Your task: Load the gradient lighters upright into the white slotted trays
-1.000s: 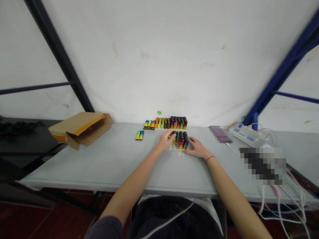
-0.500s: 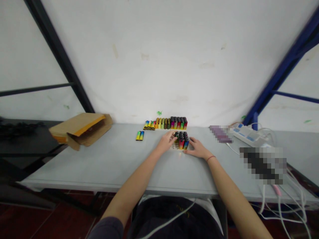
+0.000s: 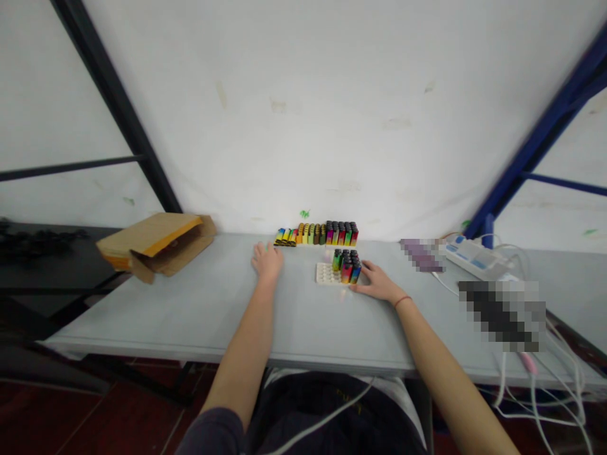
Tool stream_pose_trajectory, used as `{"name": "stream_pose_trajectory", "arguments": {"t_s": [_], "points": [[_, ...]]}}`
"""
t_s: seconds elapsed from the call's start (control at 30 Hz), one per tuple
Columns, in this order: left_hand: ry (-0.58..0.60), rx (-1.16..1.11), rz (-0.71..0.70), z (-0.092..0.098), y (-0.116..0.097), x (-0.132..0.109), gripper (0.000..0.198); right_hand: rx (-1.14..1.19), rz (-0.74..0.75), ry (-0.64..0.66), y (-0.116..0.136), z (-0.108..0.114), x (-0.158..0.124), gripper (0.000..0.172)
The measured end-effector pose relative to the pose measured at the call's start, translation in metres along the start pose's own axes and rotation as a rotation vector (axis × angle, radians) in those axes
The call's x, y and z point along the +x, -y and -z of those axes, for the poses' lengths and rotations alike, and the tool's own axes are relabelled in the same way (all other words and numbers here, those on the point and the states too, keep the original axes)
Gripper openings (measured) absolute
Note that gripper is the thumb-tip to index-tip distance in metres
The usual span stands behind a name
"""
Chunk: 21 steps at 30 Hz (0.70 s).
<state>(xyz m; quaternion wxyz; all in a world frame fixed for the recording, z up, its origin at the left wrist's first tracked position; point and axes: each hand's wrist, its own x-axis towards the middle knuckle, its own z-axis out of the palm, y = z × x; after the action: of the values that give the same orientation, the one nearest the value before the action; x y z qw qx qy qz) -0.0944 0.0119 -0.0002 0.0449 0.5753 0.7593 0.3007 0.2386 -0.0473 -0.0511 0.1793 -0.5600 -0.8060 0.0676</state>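
Note:
A white tray point(image 3: 327, 275) with rows of holes lies on the table. Several colourful lighters point(image 3: 347, 268) with black tops stand upright in its right part, and the holes at its left show bare. My right hand point(image 3: 379, 283) grips the tray's right end, thumb at the front corner and fingers along the side. To the left, my left hand point(image 3: 268, 260) is down at the tabletop with curled fingers, covering the spot of two loose lighters. A bit of green shows between its fingers; the rest of its grasp is hidden.
Behind the tray, by the wall, stand rows of yellow-to-brown lighters point(image 3: 311, 234) and black-topped lighters point(image 3: 342, 234). More lighters point(image 3: 285, 237) lie beside them. An opened cardboard box point(image 3: 156, 243) sits at left. A power strip point(image 3: 469, 256) and cables point(image 3: 502, 385) are at right.
My left hand has left the tray and moved left onto the two loose lighters, uncovering the tray's left holes and a green lighter. My right hand has stayed at the tray.

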Motion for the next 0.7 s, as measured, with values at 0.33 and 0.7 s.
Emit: {"name": "stream_pose_trajectory", "arguments": {"t_s": [0.33,0.7], "points": [[0.237,0.141,-0.223,-0.032,-0.026,-0.024,0.052,-0.006,0.002,-0.003,0.0,0.001,0.0,0.079],[0.071,0.186,-0.237,-0.022,-0.031,-0.03,0.035,0.007,0.005,-0.003,-0.001,0.001,-0.001,0.077]]}}
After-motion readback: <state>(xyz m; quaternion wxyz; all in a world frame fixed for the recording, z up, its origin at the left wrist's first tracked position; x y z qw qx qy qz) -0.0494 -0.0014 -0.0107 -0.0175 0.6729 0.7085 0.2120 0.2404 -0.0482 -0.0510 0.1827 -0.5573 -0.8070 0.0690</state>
